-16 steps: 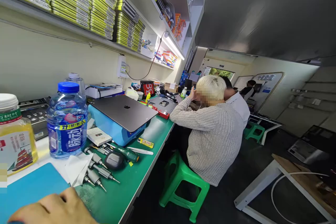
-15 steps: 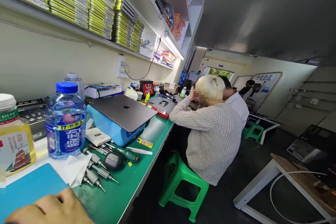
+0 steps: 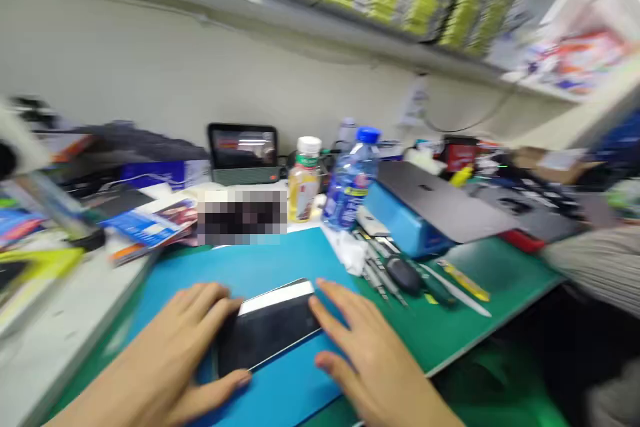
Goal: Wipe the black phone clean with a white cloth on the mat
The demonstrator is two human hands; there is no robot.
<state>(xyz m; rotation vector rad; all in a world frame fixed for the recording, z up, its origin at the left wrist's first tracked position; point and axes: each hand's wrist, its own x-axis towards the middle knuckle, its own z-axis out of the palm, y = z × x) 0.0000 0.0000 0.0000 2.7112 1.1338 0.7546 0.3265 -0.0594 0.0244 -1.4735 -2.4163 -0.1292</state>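
On blue mat, near tabletop front edge: left hand, fingers spread and resting on left end of dark phone; phone flat between both hands; right hand, fingers open, touching phone's right end. Behind, left to right: yellow bottle, water bottle, screwdrivers, closed laptop.

Hands flanking phone (likely), blue mat
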